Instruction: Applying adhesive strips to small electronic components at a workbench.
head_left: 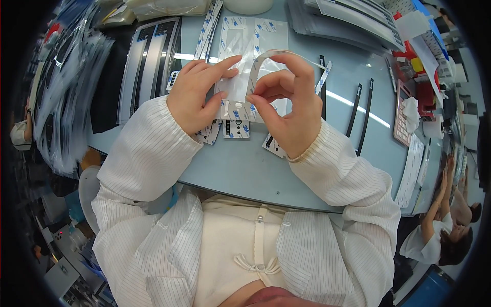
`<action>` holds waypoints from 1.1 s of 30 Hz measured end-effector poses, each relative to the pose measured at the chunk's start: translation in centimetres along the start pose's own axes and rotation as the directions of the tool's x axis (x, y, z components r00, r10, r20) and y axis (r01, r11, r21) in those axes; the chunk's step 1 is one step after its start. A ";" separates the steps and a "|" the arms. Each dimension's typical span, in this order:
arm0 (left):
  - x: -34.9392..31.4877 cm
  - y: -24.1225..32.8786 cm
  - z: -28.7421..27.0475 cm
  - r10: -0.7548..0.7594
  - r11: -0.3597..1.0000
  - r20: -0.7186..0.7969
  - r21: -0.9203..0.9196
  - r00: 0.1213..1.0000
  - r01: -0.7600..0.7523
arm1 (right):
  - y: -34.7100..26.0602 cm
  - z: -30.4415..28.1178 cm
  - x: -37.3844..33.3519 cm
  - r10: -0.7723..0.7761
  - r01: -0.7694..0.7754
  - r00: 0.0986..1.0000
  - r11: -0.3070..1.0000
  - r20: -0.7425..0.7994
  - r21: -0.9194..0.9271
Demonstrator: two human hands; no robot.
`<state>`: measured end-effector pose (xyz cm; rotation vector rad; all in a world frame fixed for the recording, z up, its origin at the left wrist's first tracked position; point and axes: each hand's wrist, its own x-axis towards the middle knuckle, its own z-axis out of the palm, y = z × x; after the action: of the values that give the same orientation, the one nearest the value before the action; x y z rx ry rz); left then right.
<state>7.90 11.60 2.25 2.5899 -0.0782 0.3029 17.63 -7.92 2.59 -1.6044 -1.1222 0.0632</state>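
My left hand [197,92] rests on a clear plastic sheet [238,87] with its fingers spread, holding nothing. In a pinch between thumb and index finger, my right hand [291,97] grips a narrow adhesive strip [254,74] with blue print. The strip curls upward and over toward the right of the index finger. White backing with blue print shows on the sheet, partly behind my fingers. Small adhesive pieces [237,129] with the same print lie at the sheet's near edge. Another piece [273,145] lies below my right hand.
Two thin black strips [354,110] lie on the grey table [255,174] to the right, before a pink calculator [402,117]. Plastic sheets [71,97] are heaped at left, beside black-edged panels [148,66]. Another stack [342,30] sits at back right. Other people are at far right.
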 end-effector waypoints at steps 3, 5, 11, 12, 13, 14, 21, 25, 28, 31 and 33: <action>0.2 0.2 -0.1 -0.006 1.000 0.018 0.010 1.000 0.006 | -0.9 -1.0 0.0 0.007 -0.005 0.999 0.998 -0.039 0.061; 0.4 0.6 -0.3 -0.003 0.998 0.055 0.061 0.998 0.000 | -1.4 -2.4 0.1 0.033 -0.027 0.997 0.996 -0.070 0.083; -0.1 -0.3 0.0 0.080 0.991 -0.092 0.119 0.993 -0.069 | -2.0 -9.4 -1.2 0.177 -0.137 0.960 0.973 -0.217 0.188; -0.2 -0.1 0.0 0.113 0.985 -0.154 0.145 0.982 -0.091 | -1.7 -10.6 -1.7 0.210 -0.163 0.941 0.969 -0.267 0.187; 0.0 0.9 0.0 0.170 0.975 -0.137 0.168 0.976 -0.146 | -1.3 -11.6 -2.3 0.247 -0.196 0.915 0.964 -0.320 0.181; 0.2 1.9 0.1 0.170 0.977 -0.134 0.156 0.976 -0.148 | -0.9 -12.4 -3.0 0.254 -0.207 0.913 0.963 -0.320 0.174; 0.8 6.7 4.8 0.441 0.893 0.255 -0.036 0.860 -0.448 | 0.5 -13.4 -6.2 0.352 -0.325 0.799 0.935 -0.487 0.143; 1.1 6.8 5.0 0.354 0.900 0.282 0.156 0.892 -0.406 | 1.3 -13.6 -7.4 0.397 -0.356 0.751 0.916 -0.527 0.183; 1.3 6.7 4.5 0.287 0.933 0.251 0.145 0.924 -0.329 | 1.2 -13.7 -7.6 0.438 -0.373 0.744 0.899 -0.504 0.230; 1.2 7.0 4.5 0.290 0.937 0.201 0.138 0.936 -0.320 | 1.1 -13.3 -7.6 0.481 -0.424 0.785 0.877 -0.390 0.228; 1.6 8.6 4.1 0.347 0.935 0.213 -0.006 0.914 -0.354 | 1.2 -13.4 -7.7 0.488 -0.426 0.794 0.872 -0.361 0.240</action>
<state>9.28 2.09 3.47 2.6229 -0.6246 0.1547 21.72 -22.86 2.90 -1.6275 -0.3727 0.1178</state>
